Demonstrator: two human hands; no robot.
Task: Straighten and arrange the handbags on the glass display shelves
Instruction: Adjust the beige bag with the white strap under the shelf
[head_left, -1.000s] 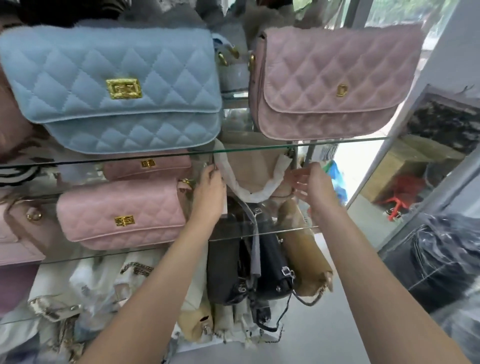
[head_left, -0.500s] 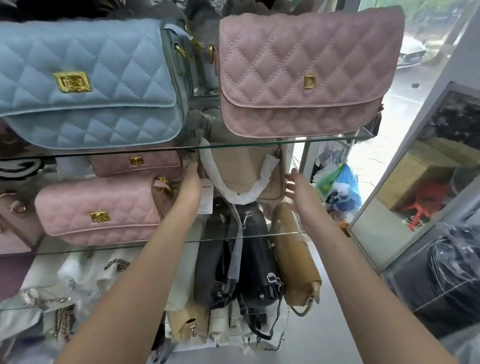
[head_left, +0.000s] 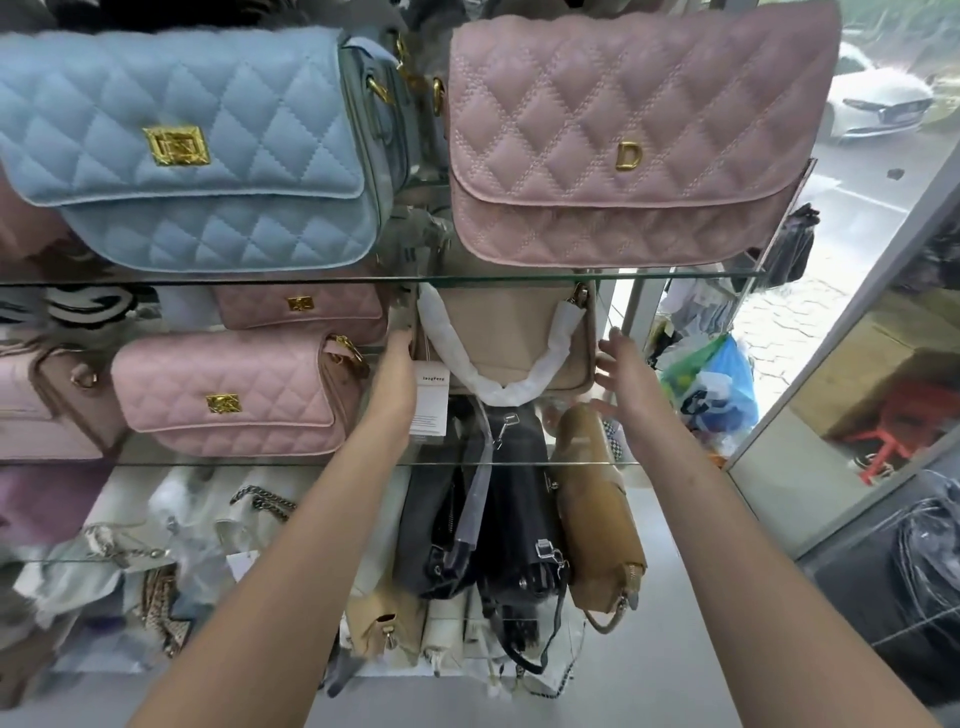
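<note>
Both sides of smooth beige bag (head_left: 514, 332): left hand (head_left: 397, 369), fingers unclear; right hand (head_left: 623, 379) splayed.

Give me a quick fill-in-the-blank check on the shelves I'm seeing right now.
The beige bag between the left hand and right hand has a handle wrapped in ____ padding.
The gold letter on the top-shelf pink bag is ____.
Left of it stands a ____ quilted bag.
Missing: white; D; blue.
</note>
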